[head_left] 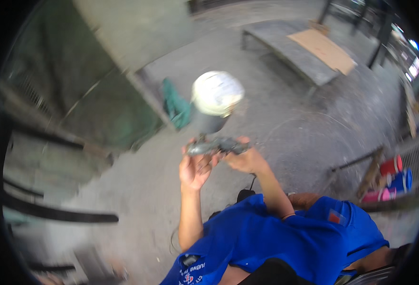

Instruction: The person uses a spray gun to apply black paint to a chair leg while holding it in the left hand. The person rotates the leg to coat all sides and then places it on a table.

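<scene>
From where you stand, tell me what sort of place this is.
Probably a workshop or factory floor: there's a bare grey floor, a low, bench-like table with a cardboard sheet on it, and a grey, metal-looking piece being handled.

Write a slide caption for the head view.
Left hand and right hand hold a grey object, a white-topped container appearing just above it in frame.
</scene>
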`<action>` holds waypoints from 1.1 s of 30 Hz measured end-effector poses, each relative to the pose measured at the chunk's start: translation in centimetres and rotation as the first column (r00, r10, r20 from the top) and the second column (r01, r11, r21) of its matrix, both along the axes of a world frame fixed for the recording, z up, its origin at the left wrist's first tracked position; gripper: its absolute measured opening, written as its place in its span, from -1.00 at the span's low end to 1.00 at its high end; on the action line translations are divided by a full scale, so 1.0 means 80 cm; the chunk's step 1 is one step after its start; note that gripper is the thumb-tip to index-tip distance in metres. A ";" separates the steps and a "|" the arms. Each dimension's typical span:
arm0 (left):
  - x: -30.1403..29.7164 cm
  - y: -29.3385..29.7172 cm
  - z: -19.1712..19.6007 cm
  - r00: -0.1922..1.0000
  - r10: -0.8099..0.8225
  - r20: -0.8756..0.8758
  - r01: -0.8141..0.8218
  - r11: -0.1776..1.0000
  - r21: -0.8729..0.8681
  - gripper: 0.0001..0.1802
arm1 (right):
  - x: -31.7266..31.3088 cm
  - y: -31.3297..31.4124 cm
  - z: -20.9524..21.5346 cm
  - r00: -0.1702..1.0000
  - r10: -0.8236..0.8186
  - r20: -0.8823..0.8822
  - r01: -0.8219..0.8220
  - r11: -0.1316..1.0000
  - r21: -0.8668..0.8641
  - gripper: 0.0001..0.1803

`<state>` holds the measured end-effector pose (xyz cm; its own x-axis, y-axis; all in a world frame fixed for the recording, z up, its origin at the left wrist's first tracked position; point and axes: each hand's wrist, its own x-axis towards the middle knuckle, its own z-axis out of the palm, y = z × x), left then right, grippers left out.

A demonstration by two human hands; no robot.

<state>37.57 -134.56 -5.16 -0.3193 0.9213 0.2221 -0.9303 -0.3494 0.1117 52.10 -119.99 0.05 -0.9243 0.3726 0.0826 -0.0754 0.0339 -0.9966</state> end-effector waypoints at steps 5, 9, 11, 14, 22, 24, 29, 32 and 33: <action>0.033 0.116 -0.031 0.988 -0.153 0.018 0.152 0.987 0.055 -0.64 | 0.064 0.071 -0.001 0.985 -0.160 -0.061 0.166 0.980 0.113 -0.85; 0.066 0.229 -0.059 0.921 -0.356 0.155 0.333 0.930 0.156 -0.65 | 0.112 0.138 -0.008 0.946 -0.325 -0.006 0.325 0.944 0.060 -0.87; 0.084 0.281 -0.067 0.847 -0.469 0.249 0.420 0.879 0.227 -0.67 | 0.130 0.170 -0.010 0.915 -0.401 0.038 0.400 0.916 0.013 -0.86; 0.107 0.355 -0.063 0.817 -0.511 0.268 0.458 0.856 0.237 -0.67 | 0.150 0.224 -0.005 0.875 -0.475 0.092 0.475 0.880 0.029 -0.82; 0.164 0.503 -0.042 0.810 -0.543 0.222 0.482 0.832 0.274 -0.64 | 0.205 0.352 0.022 0.844 -0.518 0.141 0.517 0.855 0.047 -0.83; 0.167 0.521 -0.044 0.789 -0.567 0.237 0.498 0.816 0.294 -0.64 | 0.209 0.367 0.025 0.845 -0.517 0.135 0.515 0.856 0.049 -0.83; 0.167 0.558 -0.051 0.811 -0.549 0.200 0.487 0.824 0.288 -0.63 | 0.206 0.403 0.024 0.851 -0.521 0.063 0.518 0.854 0.053 -0.84; 0.164 0.575 -0.056 0.785 -0.584 0.207 0.507 0.797 0.328 -0.61 | 0.204 0.421 0.025 0.841 -0.528 0.117 0.520 0.849 0.087 -0.84; 0.164 0.575 -0.057 0.755 -0.587 0.292 0.505 0.805 0.312 -0.61 | 0.206 0.422 0.026 0.843 -0.522 0.132 0.513 0.853 0.097 -0.84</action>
<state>50.71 -88.58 -9.76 0.1314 0.9093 0.3947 -0.9256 0.2551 -0.2795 68.54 -86.26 2.11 -0.6010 0.7992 -0.0047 0.1166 0.0819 -0.9898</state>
